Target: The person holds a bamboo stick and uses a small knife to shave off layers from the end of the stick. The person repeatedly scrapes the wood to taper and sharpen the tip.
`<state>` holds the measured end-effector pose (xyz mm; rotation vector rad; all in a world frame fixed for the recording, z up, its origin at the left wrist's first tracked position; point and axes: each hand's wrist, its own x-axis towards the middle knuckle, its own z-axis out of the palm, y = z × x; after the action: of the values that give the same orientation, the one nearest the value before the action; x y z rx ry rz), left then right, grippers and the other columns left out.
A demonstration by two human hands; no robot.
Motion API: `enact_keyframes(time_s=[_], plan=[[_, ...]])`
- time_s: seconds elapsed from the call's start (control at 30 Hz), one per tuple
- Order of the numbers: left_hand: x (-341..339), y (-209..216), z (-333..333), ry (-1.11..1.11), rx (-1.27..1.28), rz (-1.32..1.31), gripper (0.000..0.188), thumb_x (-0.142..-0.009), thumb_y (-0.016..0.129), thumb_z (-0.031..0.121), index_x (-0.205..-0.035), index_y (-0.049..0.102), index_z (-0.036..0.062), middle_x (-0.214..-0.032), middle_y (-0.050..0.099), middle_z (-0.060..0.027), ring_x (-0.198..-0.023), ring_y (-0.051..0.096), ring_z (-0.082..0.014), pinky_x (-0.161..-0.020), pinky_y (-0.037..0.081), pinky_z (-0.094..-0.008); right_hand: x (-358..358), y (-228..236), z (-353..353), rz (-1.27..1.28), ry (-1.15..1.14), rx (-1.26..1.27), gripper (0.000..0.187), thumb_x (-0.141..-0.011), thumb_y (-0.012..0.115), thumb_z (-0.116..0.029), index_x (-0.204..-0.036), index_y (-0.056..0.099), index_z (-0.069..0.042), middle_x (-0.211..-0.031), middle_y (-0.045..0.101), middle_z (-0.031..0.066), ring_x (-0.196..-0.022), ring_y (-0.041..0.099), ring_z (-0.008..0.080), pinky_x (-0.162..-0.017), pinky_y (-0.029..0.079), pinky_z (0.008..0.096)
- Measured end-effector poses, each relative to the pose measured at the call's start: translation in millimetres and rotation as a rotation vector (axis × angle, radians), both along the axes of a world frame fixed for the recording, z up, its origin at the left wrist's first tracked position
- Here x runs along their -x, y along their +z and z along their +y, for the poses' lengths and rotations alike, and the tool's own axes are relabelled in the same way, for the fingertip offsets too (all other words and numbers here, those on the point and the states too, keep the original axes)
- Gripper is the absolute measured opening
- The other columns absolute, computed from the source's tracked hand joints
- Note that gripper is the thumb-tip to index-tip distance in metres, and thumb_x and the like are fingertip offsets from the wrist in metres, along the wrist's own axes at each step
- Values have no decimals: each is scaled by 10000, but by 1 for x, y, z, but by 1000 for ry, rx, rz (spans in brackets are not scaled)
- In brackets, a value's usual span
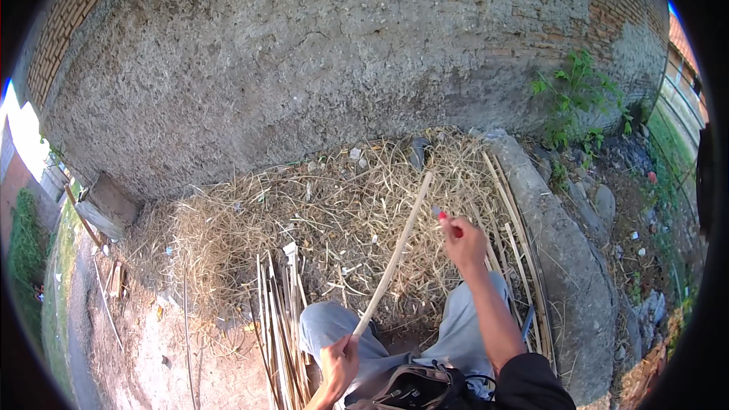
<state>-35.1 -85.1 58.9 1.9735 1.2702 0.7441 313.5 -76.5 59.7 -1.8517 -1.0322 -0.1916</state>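
Observation:
My left hand (339, 365) is closed round the lower end of a long pale bamboo strip (399, 250), which slants up and away to the right over the ground between my knees. In my right hand (465, 245), raised above my right knee, is a small knife (441, 214) with a red handle. Its short grey blade points up and left, apart from the strip. Most of the handle is hidden by my fingers.
Thin shavings (220, 235) litter the ground ahead. Bundled strips (281, 319) lie by my left leg, more strips (524, 250) by my right. A rough wall (342, 61) rises beyond; a stone kerb (562, 273) runs along the right. A black bag (414, 387) sits at my lap.

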Motion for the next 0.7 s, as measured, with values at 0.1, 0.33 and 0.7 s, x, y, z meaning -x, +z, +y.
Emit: enact_keyframes(time_s=[0.1,0.33,0.7], plan=[[17,-2,12,70,163,37,254,-969,573,207,-886,694,-1,-507,407,-44,-478,363,-70,-445,303,-292,5,36,-3,83,46,-43,295,-924,658,-323,-797,644,-57,-632,659,86,-509,628,214,-477,471,343],[-3,-2,29,81,235,-105,254,-958,587,207,-987,716,-11,-568,528,0,-520,448,-61,-469,350,-267,63,16,-12,269,257,216,339,-904,668,-384,-818,654,-56,-662,665,111,-598,660,272,-527,479,365],[-14,-14,31,55,230,-26,273,-952,586,222,-983,699,-24,-568,557,-79,-525,503,-111,-501,403,-313,97,18,-23,167,440,216,299,-882,697,-372,-871,669,-74,-740,694,88,-664,691,277,-556,533,366]])
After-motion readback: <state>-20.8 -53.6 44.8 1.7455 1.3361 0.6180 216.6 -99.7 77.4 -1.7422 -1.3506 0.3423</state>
